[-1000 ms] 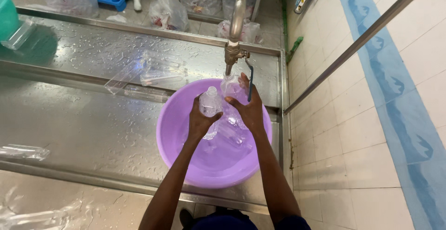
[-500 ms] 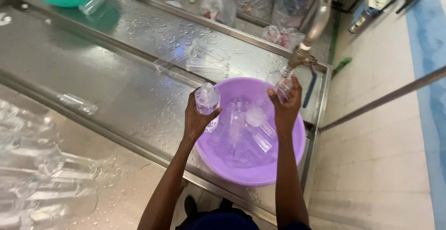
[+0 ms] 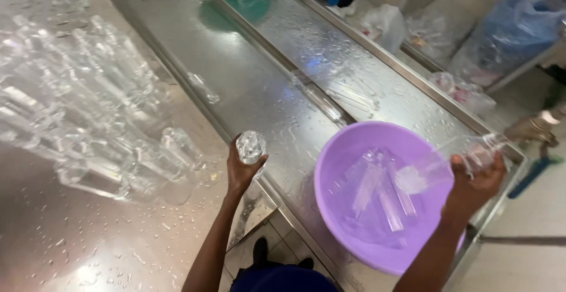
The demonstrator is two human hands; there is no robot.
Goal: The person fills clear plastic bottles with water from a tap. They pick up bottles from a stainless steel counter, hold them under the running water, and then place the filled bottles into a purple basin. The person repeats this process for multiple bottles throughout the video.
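Right now L hand (image 3: 242, 171) grips a clear glass bottle (image 3: 251, 146) over the wet steel counter (image 3: 118, 245), near the rinsed bottles (image 3: 88, 121). R hand (image 3: 474, 180) holds another bottle (image 3: 460, 156), tilted, above the purple basin (image 3: 330, 168). Risk: wet glass slips, or knocks the row.

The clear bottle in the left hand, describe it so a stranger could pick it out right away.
Start at the purple basin on the wet steel trough, then look left to its near edge. There the left hand holds a clear bottle; unlike the bottles lying on the counter, it is lifted, its end facing the camera.
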